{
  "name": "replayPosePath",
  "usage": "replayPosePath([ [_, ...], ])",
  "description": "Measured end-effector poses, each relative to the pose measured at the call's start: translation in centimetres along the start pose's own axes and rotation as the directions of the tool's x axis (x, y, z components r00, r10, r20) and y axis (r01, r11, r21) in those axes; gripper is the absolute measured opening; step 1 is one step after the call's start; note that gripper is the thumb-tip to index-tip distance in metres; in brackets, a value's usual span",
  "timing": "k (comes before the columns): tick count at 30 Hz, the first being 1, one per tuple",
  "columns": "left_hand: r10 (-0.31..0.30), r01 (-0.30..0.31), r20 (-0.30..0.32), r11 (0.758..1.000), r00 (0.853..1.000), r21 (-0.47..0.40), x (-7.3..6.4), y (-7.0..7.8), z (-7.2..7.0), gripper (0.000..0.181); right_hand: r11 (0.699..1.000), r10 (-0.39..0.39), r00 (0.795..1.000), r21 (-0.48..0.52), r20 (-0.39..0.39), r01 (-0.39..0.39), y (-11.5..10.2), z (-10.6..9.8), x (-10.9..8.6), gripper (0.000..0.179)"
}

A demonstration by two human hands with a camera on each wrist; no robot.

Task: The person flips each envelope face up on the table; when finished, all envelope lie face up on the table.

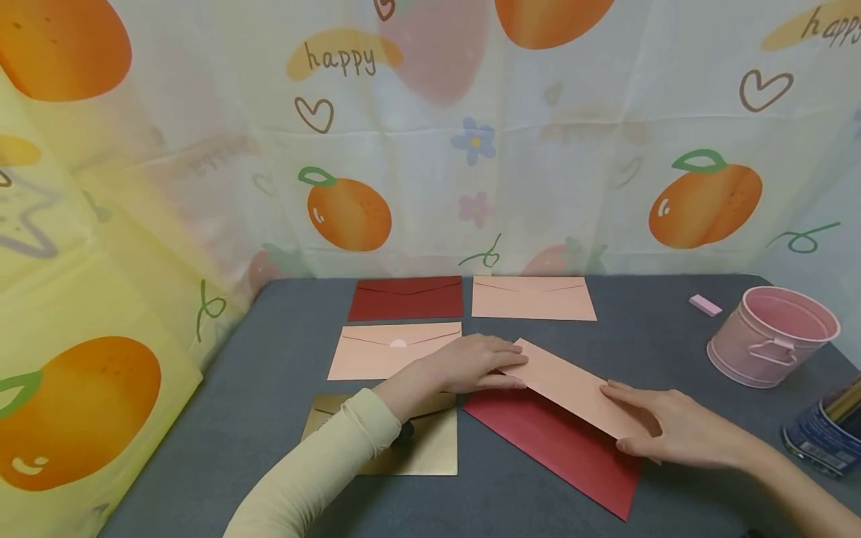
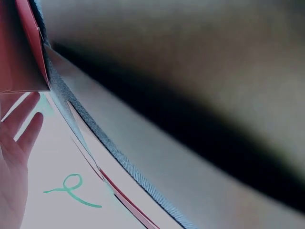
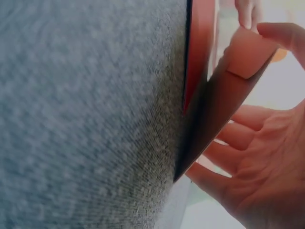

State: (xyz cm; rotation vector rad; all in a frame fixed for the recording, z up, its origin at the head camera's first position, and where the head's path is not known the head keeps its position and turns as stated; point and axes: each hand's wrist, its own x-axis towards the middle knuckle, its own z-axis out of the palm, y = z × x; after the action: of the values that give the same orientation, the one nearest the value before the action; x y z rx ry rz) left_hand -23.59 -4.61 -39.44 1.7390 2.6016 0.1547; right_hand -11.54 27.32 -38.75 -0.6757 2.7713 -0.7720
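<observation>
My left hand (image 1: 474,362) grips the upper left end of a pale pink envelope (image 1: 572,385). At the other end of it, my right hand (image 1: 666,422) holds on, with the thumb on the near edge and the fingers at the far edge. The envelope is tilted over a red envelope (image 1: 558,448) that lies slantwise on the table. In the right wrist view, the pink envelope's flap (image 3: 248,57) side faces the camera, and one long edge comes down close to the table cloth. A gold envelope (image 1: 424,448) lies under my left forearm, which hides part of it.
Behind my hands lie a dark red envelope (image 1: 403,299), another pink envelope (image 1: 531,297), and a pink one with a round white seal (image 1: 377,355). To the right stand a pink bucket (image 1: 753,340) and a blue tin (image 1: 824,441), near a small pink block (image 1: 705,305).
</observation>
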Motion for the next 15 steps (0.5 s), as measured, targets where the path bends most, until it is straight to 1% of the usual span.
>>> replayPosePath([
  [2,0.006,-0.006,-0.036,1.0,0.999,-0.005,0.0,0.0,0.0,0.048,0.999,-0.034,0.999,-0.005,-0.018,0.034,0.2,-0.3,-0.1,0.065],
  [4,0.013,-0.014,-0.078,1.0,0.997,-0.018,0.0,0.0,-0.1,0.044,0.998,-0.058,0.998,0.023,-0.018,0.059,0.4,-0.6,-0.2,0.06],
  [7,0.017,-0.023,-0.143,0.999,0.99,-0.044,0.0,0.0,-0.2,0.037,0.993,-0.076,0.997,0.086,-0.025,0.078,0.6,-1.0,-0.2,0.051],
  [8,0.019,-0.029,-0.168,0.998,0.986,-0.059,0.0,0.0,-0.3,0.034,0.989,-0.085,0.996,0.123,-0.023,0.087,0.7,-1.1,-0.2,0.048],
  [11,0.022,-0.052,-0.252,0.992,0.967,-0.112,0.1,0.0,-0.4,0.026,0.971,-0.112,0.993,0.207,-0.034,0.116,0.9,-1.5,-0.2,0.04],
  [15,0.014,-0.081,-0.344,0.98,0.939,-0.181,0.1,0.0,-0.7,0.019,0.949,-0.155,0.984,0.263,-0.085,0.172,1.2,-2.0,-0.3,0.031],
])
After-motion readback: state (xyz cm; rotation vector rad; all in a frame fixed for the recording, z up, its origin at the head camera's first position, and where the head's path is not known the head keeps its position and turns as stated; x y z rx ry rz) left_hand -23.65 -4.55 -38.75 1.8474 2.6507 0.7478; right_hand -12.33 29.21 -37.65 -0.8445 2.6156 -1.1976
